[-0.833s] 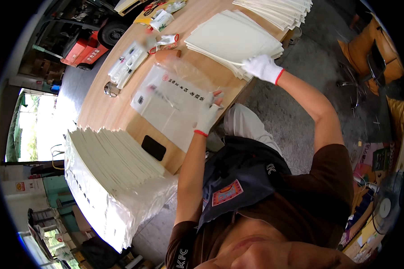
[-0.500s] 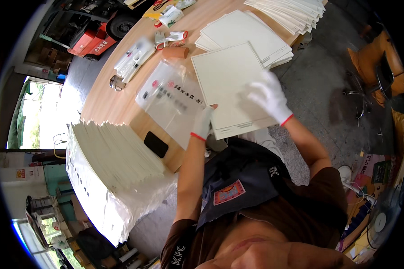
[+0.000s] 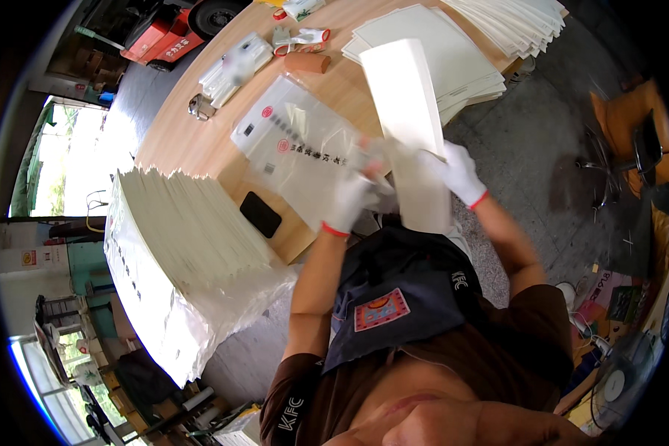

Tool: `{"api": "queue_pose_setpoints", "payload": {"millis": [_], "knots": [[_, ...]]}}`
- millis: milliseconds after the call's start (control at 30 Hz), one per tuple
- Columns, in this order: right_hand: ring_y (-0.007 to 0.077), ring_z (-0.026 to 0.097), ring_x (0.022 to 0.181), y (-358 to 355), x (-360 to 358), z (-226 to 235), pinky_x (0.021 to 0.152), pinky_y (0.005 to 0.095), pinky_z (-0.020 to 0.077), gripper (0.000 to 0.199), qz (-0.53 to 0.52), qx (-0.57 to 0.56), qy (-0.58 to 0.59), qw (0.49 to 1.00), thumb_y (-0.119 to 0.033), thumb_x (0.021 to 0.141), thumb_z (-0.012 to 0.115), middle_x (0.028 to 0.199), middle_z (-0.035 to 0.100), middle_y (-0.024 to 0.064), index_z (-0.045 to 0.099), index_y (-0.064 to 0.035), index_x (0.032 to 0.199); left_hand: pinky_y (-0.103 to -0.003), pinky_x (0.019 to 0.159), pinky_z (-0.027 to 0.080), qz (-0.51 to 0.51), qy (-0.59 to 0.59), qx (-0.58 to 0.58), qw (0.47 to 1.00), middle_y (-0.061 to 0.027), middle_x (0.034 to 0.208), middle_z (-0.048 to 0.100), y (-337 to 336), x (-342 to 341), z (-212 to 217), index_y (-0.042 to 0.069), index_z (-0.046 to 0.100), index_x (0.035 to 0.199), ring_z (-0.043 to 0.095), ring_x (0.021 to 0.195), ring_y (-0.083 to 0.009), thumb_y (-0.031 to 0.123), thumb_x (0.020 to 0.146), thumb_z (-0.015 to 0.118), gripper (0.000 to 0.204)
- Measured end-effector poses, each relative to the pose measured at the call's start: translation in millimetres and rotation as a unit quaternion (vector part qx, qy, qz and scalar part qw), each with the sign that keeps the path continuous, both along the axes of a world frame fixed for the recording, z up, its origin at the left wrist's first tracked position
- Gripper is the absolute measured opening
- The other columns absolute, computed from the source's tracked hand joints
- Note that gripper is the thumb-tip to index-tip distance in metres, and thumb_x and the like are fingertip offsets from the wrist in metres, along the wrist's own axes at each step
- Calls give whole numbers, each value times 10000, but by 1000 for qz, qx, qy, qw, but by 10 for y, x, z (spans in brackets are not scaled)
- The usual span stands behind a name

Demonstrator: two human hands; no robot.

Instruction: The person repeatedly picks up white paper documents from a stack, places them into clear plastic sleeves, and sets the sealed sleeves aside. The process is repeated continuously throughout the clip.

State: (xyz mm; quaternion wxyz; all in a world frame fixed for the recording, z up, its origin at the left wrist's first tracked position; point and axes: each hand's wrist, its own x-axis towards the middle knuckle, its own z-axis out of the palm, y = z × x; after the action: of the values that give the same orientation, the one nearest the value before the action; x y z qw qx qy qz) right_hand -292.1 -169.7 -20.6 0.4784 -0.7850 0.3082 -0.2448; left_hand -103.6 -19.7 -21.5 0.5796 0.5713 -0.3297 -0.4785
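A cream paper sheet [image 3: 403,89] stands tilted and bowed in front of me, seen narrow, its lower part blurred. My right hand [image 3: 459,172], in a white glove with a red cuff, is closed on its right edge. My left hand [image 3: 353,195], in a matching glove with bare fingertips showing, is just left of the sheet. Motion smears its fingers, so I cannot tell whether they touch the sheet. Under and beyond the left hand, a clear printed plastic bag [image 3: 293,141] lies flat on the wooden table [image 3: 178,134].
More cream sheets [image 3: 461,74] lie beyond my right hand, with a fanned pile [image 3: 520,26] farther back. At left stands a tall paper stack [image 3: 193,230] in plastic, beside a black phone [image 3: 261,215]. A brown block [image 3: 308,62], spare gloves [image 3: 301,39] and a tape roll [image 3: 200,108] lie farther off.
The sheet has gone from lying broad and flat before me to standing tilted and bowed. My right hand has closed on its edge; my left hand has moved slightly, its fingers now blurred.
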Motion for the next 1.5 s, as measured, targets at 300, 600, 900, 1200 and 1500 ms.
{"api": "queue_pose_setpoints", "payload": {"millis": [300, 600, 900, 1200, 1500], "knots": [[294, 637, 677, 235, 178, 558, 618, 403, 520, 299, 245, -441, 231, 832, -352, 796, 623, 823, 630, 149, 569, -65, 728, -325, 718, 518, 27, -26, -106, 994, -83, 1456, 383, 409, 822, 1014, 105, 311, 1454, 532, 1133, -195, 221, 935, 500, 565], [243, 626, 908, 86, 771, -143, 810, 344, 475, 307, 261, 169, 21, 950, -293, 863, 577, 1017, 670, 128, 656, -72, 1061, -310, 595, 514, -49, -542, -205, 814, -85, 730, 629, 936, -310, 141, 31, 647, 1003, 646, 678, -240, -61, 745, 549, 291], [331, 563, 1010, 755, 1297, -239, 876, 408, 437, 347, 259, -235, 278, 895, -283, 799, 596, 1090, 614, 130, 637, -85, 1081, -362, 565, 501, -35, -352, 44, 934, -124, 843, 669, 146, -504, 965, 97, 582, 1050, 664, 651, -229, -8, 826, 509, 258], [330, 618, 890, 1022, 536, -6, 743, 440, 477, 256, 62, -415, 97, 902, -248, 798, 569, 870, 638, 177, 606, -75, 984, -396, 712, 480, 32, -340, 132, 930, -151, 894, 620, 1014, -384, -31, 80, 582, 951, 599, 800, -330, 57, 771, 582, 182], [334, 620, 536, 1005, 80, -105, 460, 463, 466, 147, 251, -352, 301, 850, -185, 809, 505, 618, 621, 131, 563, -61, 863, -312, 527, 420, 403, -439, 161, 787, -60, 681, 563, 2473, -546, -784, 81, 558, 739, 531, 559, -210, 37, 704, 697, 150]]}}
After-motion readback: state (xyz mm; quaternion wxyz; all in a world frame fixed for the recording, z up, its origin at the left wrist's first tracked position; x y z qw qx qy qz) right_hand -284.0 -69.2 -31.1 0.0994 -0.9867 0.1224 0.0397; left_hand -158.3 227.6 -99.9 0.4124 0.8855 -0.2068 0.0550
